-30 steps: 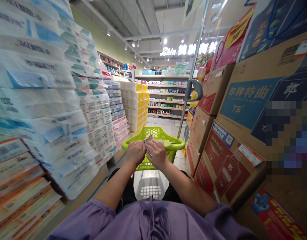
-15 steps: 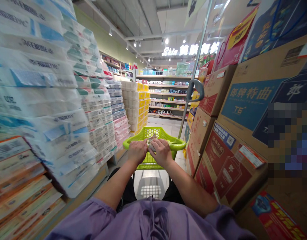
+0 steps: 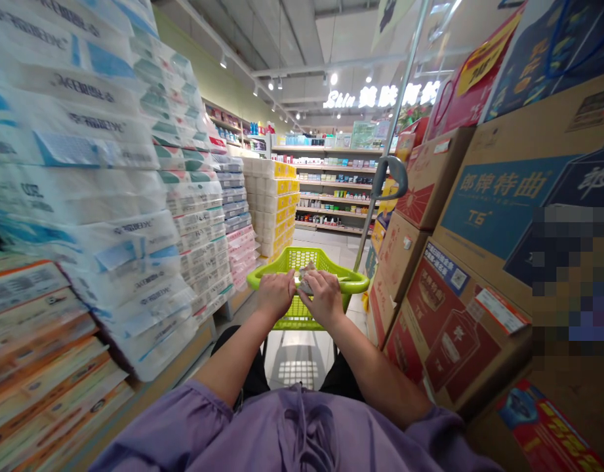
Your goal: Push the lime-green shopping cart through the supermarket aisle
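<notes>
Both of my hands are held together over the near rim of a lime green shopping basket cart (image 3: 353, 283) in a shop aisle. My left hand (image 3: 275, 294) is curled, fingers closed at the edge of a small crumpled pale wrapper or paper (image 3: 305, 282). My right hand (image 3: 324, 296) pinches the same small item from the other side. What the item is stays too small to name. The cart's grey handle (image 3: 390, 172) on a metal pole rises at the right of the basket.
Tall stacks of tissue and toilet paper packs (image 3: 109, 196) line the left side. Cardboard liquor cartons (image 3: 488, 196) are piled on the right. Shelves of goods (image 3: 331, 190) stand at the aisle's far end. Tiled floor (image 3: 296, 367) runs between.
The view has shifted a little right and forward with the cart. My hands stay together over the rim, still fingering the small item.
</notes>
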Available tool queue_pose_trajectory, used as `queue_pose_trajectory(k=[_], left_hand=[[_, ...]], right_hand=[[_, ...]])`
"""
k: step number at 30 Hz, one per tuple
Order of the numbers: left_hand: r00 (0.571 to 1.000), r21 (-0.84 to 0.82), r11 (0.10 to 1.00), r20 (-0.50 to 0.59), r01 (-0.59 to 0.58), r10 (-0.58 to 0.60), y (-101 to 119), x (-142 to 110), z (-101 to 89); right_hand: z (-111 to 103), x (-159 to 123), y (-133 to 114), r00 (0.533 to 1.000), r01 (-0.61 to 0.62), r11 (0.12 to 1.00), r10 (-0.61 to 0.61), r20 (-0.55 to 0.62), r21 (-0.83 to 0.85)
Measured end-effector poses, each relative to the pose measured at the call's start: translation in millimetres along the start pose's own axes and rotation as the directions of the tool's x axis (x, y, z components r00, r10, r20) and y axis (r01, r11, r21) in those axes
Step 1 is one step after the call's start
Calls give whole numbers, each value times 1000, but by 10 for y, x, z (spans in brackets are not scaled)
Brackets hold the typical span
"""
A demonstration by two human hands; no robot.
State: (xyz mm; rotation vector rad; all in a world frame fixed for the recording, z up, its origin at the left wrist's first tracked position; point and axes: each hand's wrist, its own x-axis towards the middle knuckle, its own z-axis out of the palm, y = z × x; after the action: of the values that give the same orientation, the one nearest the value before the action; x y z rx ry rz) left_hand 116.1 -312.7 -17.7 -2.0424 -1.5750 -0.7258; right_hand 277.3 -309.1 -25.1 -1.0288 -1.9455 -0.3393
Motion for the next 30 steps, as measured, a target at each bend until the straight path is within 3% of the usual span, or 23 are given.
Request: queue_pose_trajectory(k=[8,11,16,23,28,30], left_hand=[[999,-23,999,28,-23,24,-36,-1,-4],[999,-21,999,22,-38,38,-56,2,-5],[999,-27,999,37,-35,36,-88,-6,-25],[999,-16,999,13,-40,40,-80,-37,0],[1000,-31,999,6,-27,27,-76,-41,3],[999,-36,999,2,-33,33,-72,-43,0]], right_hand=[[-35,103,178,997,9,995,-18,81,99],[-10,95,80,999,7,998,-9,33,61],[-8,64,-76,991,125,991,-128,51,46],[-32,92,-20,995,-97,995,96,-26,-30],[1,6,-88,997,79,997,-79,-22,-5],[-19,-13,-11,996,76,997,-76,-35,0]])
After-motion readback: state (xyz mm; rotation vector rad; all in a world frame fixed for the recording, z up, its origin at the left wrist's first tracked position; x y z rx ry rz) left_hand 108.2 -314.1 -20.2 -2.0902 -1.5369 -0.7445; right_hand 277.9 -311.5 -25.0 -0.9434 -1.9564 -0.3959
